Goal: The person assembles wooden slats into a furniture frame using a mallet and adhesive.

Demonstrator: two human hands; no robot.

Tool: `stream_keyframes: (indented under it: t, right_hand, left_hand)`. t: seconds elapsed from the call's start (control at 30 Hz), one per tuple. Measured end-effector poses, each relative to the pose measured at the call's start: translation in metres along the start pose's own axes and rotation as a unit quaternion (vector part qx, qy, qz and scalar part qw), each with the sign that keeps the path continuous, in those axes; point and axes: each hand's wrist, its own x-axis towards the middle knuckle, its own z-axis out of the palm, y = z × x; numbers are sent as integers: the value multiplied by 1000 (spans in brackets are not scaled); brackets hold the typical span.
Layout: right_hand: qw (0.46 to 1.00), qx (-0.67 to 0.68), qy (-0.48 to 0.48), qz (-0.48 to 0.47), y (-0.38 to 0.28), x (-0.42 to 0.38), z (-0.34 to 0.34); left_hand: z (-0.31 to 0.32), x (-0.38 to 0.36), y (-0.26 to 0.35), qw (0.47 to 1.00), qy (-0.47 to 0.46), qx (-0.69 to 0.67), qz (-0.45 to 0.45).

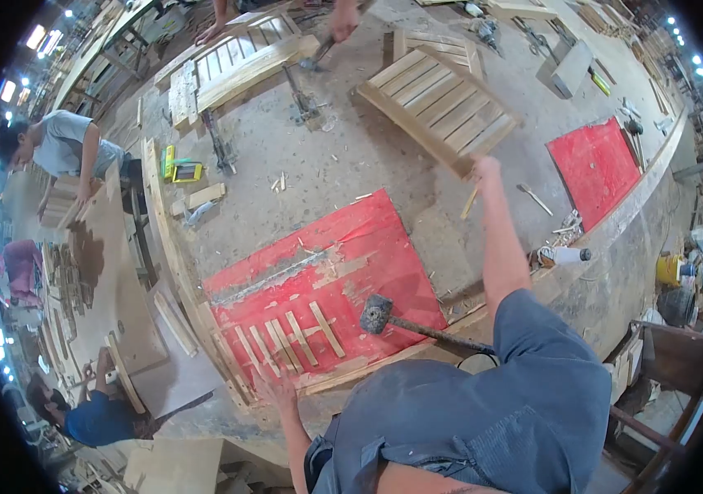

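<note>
My right hand [486, 168] reaches far forward, its fingers closed at the near corner of a slatted wooden panel [442, 103]. That panel overlaps a second slatted panel [450, 51] behind it. A thin wood strip [469, 203] shows just below this hand. My left hand [277, 393] is low at the near edge of the table, fingers apart, beside several short wooden slats [302, 337]. Those slats lie in a row on a red sheet [360, 247] with worn patches. A mallet [377, 314] rests on the sheet, its handle pointing toward my body.
Across the table, another person's hand [343, 20] holds a hammer [312, 63] near another slatted panel [236, 62]. Clamps [221, 144] lie at the left. A second red sheet [594, 169] and a white bottle [570, 255] are at the right. Two people work at left.
</note>
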Motion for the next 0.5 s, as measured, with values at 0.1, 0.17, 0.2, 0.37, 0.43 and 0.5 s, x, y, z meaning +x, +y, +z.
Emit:
stream_keyframes:
  t: [0.1, 0.17, 0.2, 0.37, 0.43, 0.5]
  right_hand:
    - [986, -92, 33, -136, -60, 60, 1]
    - [975, -83, 42, -200, -92, 63, -9]
    - [978, -45, -2, -204, -104, 49, -7]
    - [945, 82, -307, -75, -44, -186, 26]
    - [940, 74, -304, 136, 35, -316, 17]
    - [826, -88, -522, 196, 90, -430, 11]
  left_hand:
    - [23, 4, -22, 997, 73, 22, 8]
    - [-5, 24, 16, 998, 16, 0, -61]
    - [-4, 29, 13, 999, 16, -24, -39]
    - [27, 34, -2, 984, -5, -106, -141]
    - [44, 14, -6, 988, 33, -88, -126]
    - [35, 18, -1, 987, -7, -101, -128]
